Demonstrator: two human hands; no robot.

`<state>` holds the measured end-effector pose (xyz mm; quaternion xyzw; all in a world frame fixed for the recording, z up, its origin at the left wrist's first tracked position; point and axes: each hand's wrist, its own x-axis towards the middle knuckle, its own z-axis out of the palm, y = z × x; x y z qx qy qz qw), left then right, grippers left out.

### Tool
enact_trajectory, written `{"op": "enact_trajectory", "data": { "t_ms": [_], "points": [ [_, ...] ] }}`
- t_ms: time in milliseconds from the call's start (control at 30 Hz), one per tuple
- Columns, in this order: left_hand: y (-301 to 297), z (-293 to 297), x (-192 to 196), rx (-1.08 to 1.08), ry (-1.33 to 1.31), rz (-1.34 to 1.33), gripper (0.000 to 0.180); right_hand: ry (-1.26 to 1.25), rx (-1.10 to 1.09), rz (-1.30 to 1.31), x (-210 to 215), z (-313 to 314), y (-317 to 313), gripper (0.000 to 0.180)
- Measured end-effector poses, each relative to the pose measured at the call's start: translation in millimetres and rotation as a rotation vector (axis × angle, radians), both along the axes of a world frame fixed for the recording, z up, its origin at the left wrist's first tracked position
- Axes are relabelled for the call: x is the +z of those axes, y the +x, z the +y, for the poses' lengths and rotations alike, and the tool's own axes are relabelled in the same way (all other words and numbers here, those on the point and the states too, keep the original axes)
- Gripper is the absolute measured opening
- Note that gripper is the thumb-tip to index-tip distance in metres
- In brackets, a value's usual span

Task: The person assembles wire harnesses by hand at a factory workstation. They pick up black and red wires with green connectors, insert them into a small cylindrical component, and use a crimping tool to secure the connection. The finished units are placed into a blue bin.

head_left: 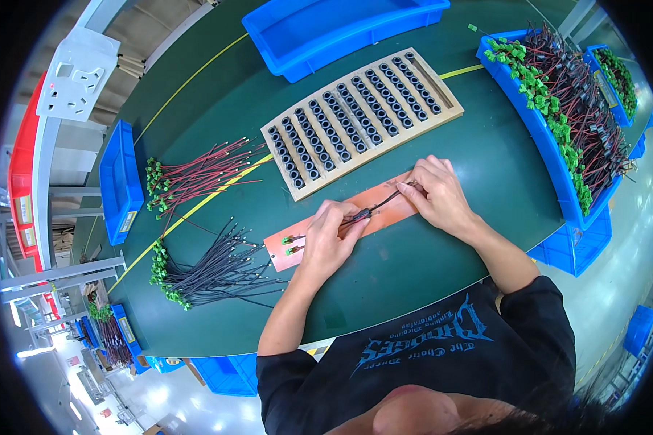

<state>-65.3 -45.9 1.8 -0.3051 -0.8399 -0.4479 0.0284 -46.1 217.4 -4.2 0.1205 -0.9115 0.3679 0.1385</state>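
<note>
An orange board (384, 205) lies on the green table in front of me. A red and black wire pair (376, 206) with small green connectors (291, 244) at its left end stretches along it. My left hand (328, 239) pinches the wires near their middle over the board. My right hand (438, 194) holds the wires' right end against the board's right edge. Just beyond the board sits a wooden tray (450, 98) filled with rows of several small black rings.
Bundles of red wires (196, 177) and black wires (210, 272) with green connectors lie at the left. A blue bin (537, 123) full of finished wires stands at the right, an empty blue bin (326, 29) at the back, a small blue bin (120, 181) at far left.
</note>
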Motion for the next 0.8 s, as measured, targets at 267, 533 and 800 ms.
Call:
{"op": "enact_trajectory", "data": {
  "t_ms": [267,533,800],
  "points": [
    [1.1,2.8,-5.1,-0.019,0.027,0.227,0.022,-0.018,0.007,0.028,-2.1,1.2,-1.5,0.023],
    [5.2,3.2,4.8,0.006,0.007,0.064,0.02,-0.013,0.006,0.024,-2.0,1.1,-0.9,0.021],
    [4.0,10.7,8.7,-0.01,-0.111,0.212,0.017,-0.004,0.0,0.069,-3.8,0.9,-0.8,0.021]
  ]
}}
